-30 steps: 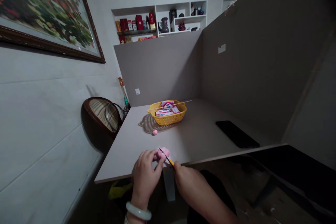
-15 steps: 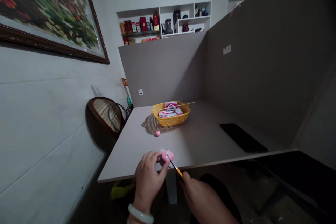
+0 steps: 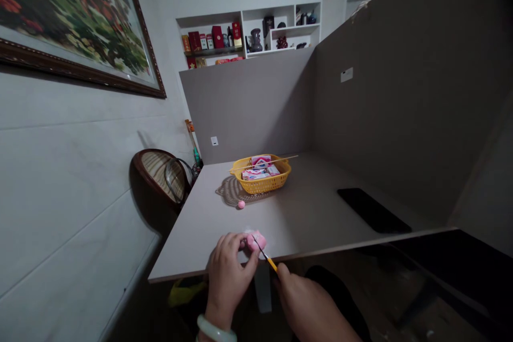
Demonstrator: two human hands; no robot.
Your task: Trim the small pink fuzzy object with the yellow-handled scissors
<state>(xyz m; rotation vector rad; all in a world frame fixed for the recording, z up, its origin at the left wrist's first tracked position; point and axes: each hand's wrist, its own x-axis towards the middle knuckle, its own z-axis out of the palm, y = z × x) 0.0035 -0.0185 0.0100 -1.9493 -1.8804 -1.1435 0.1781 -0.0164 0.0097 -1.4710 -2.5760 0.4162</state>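
Note:
At the table's front edge lies a pink lump, soft-looking like modelling clay or soap; its material I cannot tell for sure. My left hand grips its left side between thumb and fingers. My right hand is closed round the yellow handle of a thin dark-bladed carving tool. The blade's tip rests on the lump's top face, pointing away and to the left. A small pink ball sits on the table beyond my left hand.
A yellow plastic basket holding pink-and-white boxes stands farther back, a thin stick across its top. To the right lies a flat black object. Grey partitions rise behind and right of the table; a wicker chair is at left.
Hardly anything differs. The tool's handle and my right hand have shifted very slightly to the left, while my left hand keeps its hold on the pink lump.

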